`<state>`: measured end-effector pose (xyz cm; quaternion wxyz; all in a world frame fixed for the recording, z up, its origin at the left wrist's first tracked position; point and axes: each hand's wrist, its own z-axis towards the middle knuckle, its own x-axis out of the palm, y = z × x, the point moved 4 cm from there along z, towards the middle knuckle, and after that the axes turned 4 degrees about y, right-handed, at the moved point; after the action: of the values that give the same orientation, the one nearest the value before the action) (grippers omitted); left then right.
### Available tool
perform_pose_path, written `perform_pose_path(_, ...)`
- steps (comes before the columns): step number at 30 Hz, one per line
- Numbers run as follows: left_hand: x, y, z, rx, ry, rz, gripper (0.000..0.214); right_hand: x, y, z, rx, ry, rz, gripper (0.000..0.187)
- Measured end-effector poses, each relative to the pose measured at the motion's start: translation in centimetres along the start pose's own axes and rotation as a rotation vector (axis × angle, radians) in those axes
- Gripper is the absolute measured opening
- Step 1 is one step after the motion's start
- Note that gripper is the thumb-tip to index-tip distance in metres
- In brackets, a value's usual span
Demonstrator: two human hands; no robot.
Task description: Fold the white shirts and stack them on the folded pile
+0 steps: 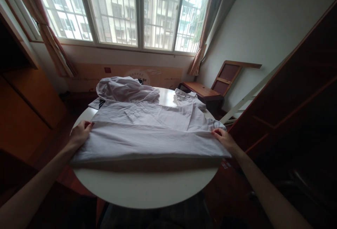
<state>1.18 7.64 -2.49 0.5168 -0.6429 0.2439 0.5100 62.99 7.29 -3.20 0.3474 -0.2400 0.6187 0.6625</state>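
A white garment (155, 141) lies spread across the round white table (147, 187), its near part folded over in a wide flat band. At the left end of the fold, my left hand (79, 133) pinches the cloth between thumb and fingers. My right hand (224, 138) grips the cloth at the right end, beside a bunched part that looks like a sleeve. Faint creases and a pocket-like outline show on the upper layer. Behind it sit a heaped white cloth (123, 88) at the left and a smaller crumpled white cloth (191, 99) at the right.
Past the table stand a wooden bench (202, 89) and a wooden framed panel (225, 76) against the wall. A long cardboard box (110, 71) lies below the barred window (116, 11). An orange-brown cabinet (23, 116) is at the left, dark red wooden furniture (286, 88) at the right.
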Motion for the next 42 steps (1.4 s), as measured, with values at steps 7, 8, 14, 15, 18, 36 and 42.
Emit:
perform_pose_path(7, -0.2, -2.2, -0.9, 0.114, -0.1, 0.263, 0.031, 0.4, 2.8, -0.4, -0.114, -0.17, -0.398, 0.014)
perform_pose_path(8, -0.2, -3.4, -1.3, 0.171, -0.161, 0.285, 0.029, 0.6, 4.0, -0.7, -0.171, -0.214, -0.44, 0.014)
perform_pose_path(14, 3.1, -16.2, -8.5, 0.73, -0.127, 0.096, 0.037, 6.6, 14.4, -2.9, -0.53, -0.063, -0.081, 0.028)
perform_pose_path(15, 4.2, -18.3, -10.0, 0.811, -0.09, 0.061, 0.039, 8.1, 16.1, -3.2, -0.552, 0.006, -0.001, 0.032)
perform_pose_path(18, 7.5, -22.1, -13.0, 0.952, 0.019, -0.015, 0.046, 12.2, 19.4, -4.0, -0.566, 0.127, 0.136, 0.043)
perform_pose_path(36, 8.8, -14.4, -8.7, 0.788, 0.256, 0.186, 0.056, 13.2, 13.8, -5.0, -0.665, 0.277, -0.361, 0.057)
perform_pose_path(42, 6.8, -8.8, -6.4, 0.691, 0.163, 0.299, 0.06, 11.2, 11.3, -5.0, -0.603, 0.263, -0.454, 0.062)
